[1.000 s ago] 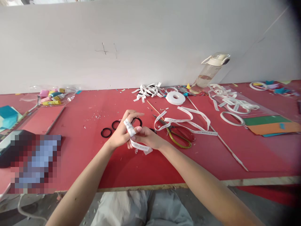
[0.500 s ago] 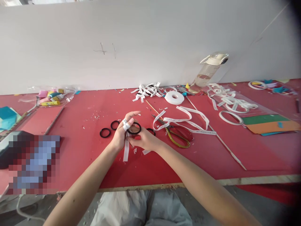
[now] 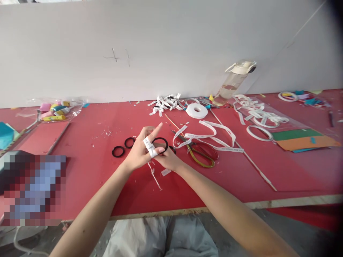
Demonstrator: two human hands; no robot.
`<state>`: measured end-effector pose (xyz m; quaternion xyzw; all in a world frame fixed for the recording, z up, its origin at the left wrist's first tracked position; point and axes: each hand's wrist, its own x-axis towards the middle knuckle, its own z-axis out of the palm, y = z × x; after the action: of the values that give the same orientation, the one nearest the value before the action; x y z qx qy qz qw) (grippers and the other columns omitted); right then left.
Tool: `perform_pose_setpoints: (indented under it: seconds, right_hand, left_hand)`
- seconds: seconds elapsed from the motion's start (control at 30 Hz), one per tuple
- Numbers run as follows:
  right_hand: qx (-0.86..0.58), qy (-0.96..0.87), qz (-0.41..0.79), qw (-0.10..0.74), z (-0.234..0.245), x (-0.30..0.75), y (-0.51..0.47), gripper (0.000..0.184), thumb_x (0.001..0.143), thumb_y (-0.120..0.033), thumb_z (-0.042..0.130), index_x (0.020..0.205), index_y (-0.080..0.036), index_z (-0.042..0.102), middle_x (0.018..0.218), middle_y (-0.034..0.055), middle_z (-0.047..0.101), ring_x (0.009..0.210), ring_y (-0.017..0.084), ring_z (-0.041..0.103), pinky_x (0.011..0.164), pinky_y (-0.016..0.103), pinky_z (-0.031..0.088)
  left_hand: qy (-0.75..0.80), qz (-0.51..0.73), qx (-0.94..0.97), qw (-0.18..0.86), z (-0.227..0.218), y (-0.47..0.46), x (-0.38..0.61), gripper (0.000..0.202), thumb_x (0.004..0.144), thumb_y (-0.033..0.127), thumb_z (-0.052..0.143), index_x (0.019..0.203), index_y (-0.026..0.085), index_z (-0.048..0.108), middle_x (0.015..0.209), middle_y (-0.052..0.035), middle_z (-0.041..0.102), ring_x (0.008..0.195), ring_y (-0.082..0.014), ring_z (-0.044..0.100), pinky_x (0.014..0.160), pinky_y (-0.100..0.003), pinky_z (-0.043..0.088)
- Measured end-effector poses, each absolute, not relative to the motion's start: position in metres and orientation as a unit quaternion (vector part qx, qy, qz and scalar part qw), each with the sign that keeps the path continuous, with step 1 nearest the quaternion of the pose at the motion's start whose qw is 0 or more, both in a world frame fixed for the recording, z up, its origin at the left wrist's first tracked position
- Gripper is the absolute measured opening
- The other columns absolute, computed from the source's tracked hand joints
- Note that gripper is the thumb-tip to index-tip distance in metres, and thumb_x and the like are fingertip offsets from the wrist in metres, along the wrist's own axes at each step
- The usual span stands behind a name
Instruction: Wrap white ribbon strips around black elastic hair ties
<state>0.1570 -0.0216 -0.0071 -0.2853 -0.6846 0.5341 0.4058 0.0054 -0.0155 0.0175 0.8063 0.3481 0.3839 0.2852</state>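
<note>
Together, left hand point(image 3: 139, 151) and right hand point(image 3: 169, 160) wrap white ribbon point(image 3: 150, 147) around black ring point(image 3: 160, 144).

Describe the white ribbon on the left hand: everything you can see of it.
The white ribbon is a narrow, flat strip that looks like satin, printed with small dark letters. It is wound around fingers of the left hand, with a thin tail hanging down toward the red table. The right hand pinches it beside a black ring held there too.
</note>
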Motion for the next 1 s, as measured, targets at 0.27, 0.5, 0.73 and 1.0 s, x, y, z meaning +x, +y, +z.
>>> perform_pose_setpoints:
  seconds: [0.27,0.5,0.73,1.0]
  right_hand:
    - [-0.327,-0.676,0.562,0.347,-0.011,0.158,-0.022,0.024,0.092,-0.03,0.056,0.072,-0.018,0.053,0.058,-0.0023,0.055,0.054,0.011,0.051,0.055,0.025,0.042]
    - [-0.309,-0.735,0.473,0.375,-0.006,0.154,-0.024,0.027,0.094,-0.036,0.058,0.075,-0.018,0.055,0.061,-0.0022,0.054,0.059,0.012,0.052,0.06,0.025,0.042]
    - [-0.335,-0.788,0.345,0.385,-0.011,0.148,-0.023,0.019,0.098,-0.027,0.052,0.089,-0.016,0.064,0.091,0.0071,0.069,0.081,0.016,0.063,0.071,0.026,0.046]
    - [-0.371,-0.766,0.304,0.429,-0.012,0.15,-0.022,0.019,0.098,-0.027,0.051,0.089,-0.018,0.065,0.086,0.0066,0.07,0.081,0.019,0.064,0.073,0.027,0.046]
  left_hand:
    - [0.425,0.322,0.834,0.142,0.017,-0.012,-0.003,0.08,0.092,0.063,0.048,0.159,0.039,0.01,0.162,-0.0137,0.024,0.127,-0.0344,0.051,0.103,-0.051,0.042]
    - [0.398,0.407,0.669,0.478,0.011,-0.02,0.011,0.068,0.097,0.055,0.044,0.158,0.033,0.024,0.147,-0.011,0.048,0.126,-0.0287,0.052,0.098,-0.042,0.05]
    - [0.373,0.462,0.465,0.657,0.014,-0.022,0.023,0.074,0.091,0.068,0.045,0.152,0.026,0.039,0.117,-0.0115,0.07,0.096,-0.0265,0.069,0.085,-0.04,0.055]
    - [0.361,0.456,0.528,0.619,0.009,-0.014,0.022,0.08,0.093,0.075,0.015,0.154,0.027,0.035,0.115,-0.0105,0.071,0.1,-0.0234,0.068,0.09,-0.039,0.053]
